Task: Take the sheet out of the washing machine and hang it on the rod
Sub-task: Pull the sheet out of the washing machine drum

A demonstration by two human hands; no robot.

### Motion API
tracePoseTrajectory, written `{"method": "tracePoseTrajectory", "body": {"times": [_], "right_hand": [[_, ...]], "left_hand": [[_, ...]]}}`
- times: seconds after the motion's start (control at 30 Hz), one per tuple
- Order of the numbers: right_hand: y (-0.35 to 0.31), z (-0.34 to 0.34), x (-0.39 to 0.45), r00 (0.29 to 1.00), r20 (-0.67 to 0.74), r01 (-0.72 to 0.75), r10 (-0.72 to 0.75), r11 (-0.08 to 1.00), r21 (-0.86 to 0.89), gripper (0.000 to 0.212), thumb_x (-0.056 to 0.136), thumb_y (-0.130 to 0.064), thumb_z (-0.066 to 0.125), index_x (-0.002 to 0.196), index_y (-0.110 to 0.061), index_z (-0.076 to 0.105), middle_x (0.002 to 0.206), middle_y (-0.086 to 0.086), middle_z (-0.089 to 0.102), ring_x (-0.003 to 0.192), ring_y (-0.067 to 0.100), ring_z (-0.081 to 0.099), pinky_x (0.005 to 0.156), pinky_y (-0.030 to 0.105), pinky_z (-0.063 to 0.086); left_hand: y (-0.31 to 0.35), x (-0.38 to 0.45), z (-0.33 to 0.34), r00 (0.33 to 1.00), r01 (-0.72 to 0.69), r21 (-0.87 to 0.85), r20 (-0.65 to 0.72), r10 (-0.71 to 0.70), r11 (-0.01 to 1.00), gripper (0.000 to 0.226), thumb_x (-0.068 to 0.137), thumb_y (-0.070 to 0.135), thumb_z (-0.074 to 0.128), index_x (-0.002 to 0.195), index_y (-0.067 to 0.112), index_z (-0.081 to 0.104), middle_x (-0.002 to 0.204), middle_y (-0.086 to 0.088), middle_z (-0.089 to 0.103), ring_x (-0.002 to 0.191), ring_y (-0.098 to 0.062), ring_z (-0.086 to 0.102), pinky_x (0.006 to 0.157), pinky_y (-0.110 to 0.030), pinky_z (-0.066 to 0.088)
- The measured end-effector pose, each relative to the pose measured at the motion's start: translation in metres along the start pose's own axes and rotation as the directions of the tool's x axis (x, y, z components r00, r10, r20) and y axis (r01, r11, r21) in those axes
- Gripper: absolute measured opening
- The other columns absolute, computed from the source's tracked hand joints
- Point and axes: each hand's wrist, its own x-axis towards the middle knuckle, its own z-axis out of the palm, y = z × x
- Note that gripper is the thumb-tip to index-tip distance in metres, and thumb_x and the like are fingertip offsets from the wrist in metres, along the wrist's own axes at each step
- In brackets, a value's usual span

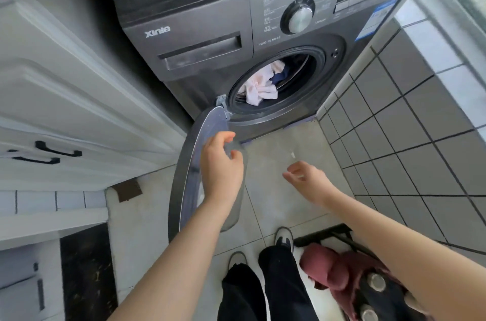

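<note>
The dark grey front-loading washing machine (pixel 263 39) is standing with its round door (pixel 200 163) swung open. The crumpled pale pink sheet (pixel 259 85) is lying inside the drum, near the lower left rim, so pulling out and hanging are remaining. The left hand (pixel 222 163) is curling beside the door's edge, whether clamped on it I cannot tell; the right hand (pixel 306 176) is hovering with its grip apart, empty. The panel is reading "Xinle"; smaller lettering is unreadable. No rod is showing.

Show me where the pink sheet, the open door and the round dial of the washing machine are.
pink sheet (pixel 259 89): head view, on the bunched cloth in the drum mouth.
open door (pixel 189 176): head view, on its inner rim.
round dial (pixel 299 17): head view, on its silver face.
</note>
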Motion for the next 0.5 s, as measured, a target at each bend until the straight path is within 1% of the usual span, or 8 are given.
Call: {"method": "tracePoseTrajectory", "body": {"times": [0.03,0.1,0.13,0.2,0.33,0.4,0.5], "right_hand": [[0.007,-0.009,0.011,1.0,-0.001,-0.005,0.005,1.0,-0.015,0.041,0.094,-0.042,0.054,0.122,-0.012,0.055,0.12,0.004,0.063,0.111,0.022,0.058,0.095,0.032,0.045],[0.019,-0.026,0.035,1.0,-0.014,-0.002,0.001,1.0,-0.03,0.04,0.094,-0.041,0.054,0.121,-0.012,0.056,0.119,0.004,0.064,0.11,0.022,0.059,0.092,0.03,0.045],[0.022,-0.034,0.048,1.0,-0.022,0.002,-0.003,0.999,-0.032,0.039,0.094,-0.04,0.054,0.12,-0.012,0.056,0.119,0.004,0.064,0.11,0.023,0.059,0.09,0.029,0.045],[0.025,-0.047,0.076,0.999,-0.037,0.017,-0.018,0.999,-0.044,0.038,0.094,-0.039,0.055,0.12,-0.011,0.056,0.118,0.004,0.063,0.11,0.024,0.058,0.09,0.03,0.045],[0.029,-0.062,0.143,0.994,-0.08,0.067,-0.075,0.993,-0.098,0.038,0.094,-0.038,0.054,0.121,-0.011,0.055,0.118,0.004,0.061,0.111,0.024,0.057,0.094,0.032,0.045],[0.031,-0.064,0.18,0.987,-0.114,0.102,-0.118,0.985,-0.139,0.039,0.094,-0.037,0.055,0.121,-0.009,0.053,0.12,0.006,0.059,0.114,0.026,0.055,0.093,0.031,0.043],[0.024,-0.067,0.234,0.966,-0.171,0.154,-0.192,0.964,-0.215,0.044,0.093,-0.035,0.056,0.127,-0.007,0.049,0.128,0.011,0.052,0.116,0.029,0.052,0.094,0.032,0.041]], "left_hand": [[0.002,0.002,0.016,0.999,0.028,-0.008,0.022,-0.028,1.0,0.035,0.081,-0.004,0.056,0.109,0.016,0.064,0.112,0.001,0.065,0.105,-0.02,0.058,0.081,-0.019,0.038],[0.002,0.009,0.048,0.994,0.081,-0.009,0.079,-0.08,0.997,0.035,0.082,-0.003,0.055,0.11,0.015,0.064,0.114,0.0,0.066,0.108,-0.02,0.058,0.089,-0.027,0.044],[0.001,0.015,0.063,0.991,0.092,0.01,0.101,-0.092,0.996,0.035,0.082,-0.002,0.056,0.111,0.015,0.064,0.114,0.0,0.066,0.109,-0.021,0.057,0.093,-0.031,0.045],[-0.003,0.031,0.091,0.986,0.084,0.046,0.139,-0.089,0.995,0.034,0.084,0.0,0.056,0.114,0.014,0.063,0.117,-0.003,0.065,0.112,-0.022,0.056,0.096,-0.034,0.044],[-0.018,0.076,0.143,0.974,0.062,0.147,0.208,-0.093,0.987,0.037,0.087,0.005,0.055,0.122,0.013,0.058,0.126,-0.004,0.06,0.118,-0.023,0.054,0.097,-0.034,0.043],[-0.026,0.104,0.167,0.971,0.071,0.205,0.208,-0.115,0.976,0.037,0.089,0.01,0.055,0.125,0.015,0.056,0.128,-0.005,0.058,0.119,-0.026,0.052,0.093,-0.037,0.044],[-0.038,0.15,0.203,0.975,0.034,0.25,0.205,-0.087,0.968,0.04,0.091,0.011,0.055,0.13,0.011,0.05,0.133,-0.01,0.051,0.122,-0.03,0.048,0.093,-0.039,0.041]]}}
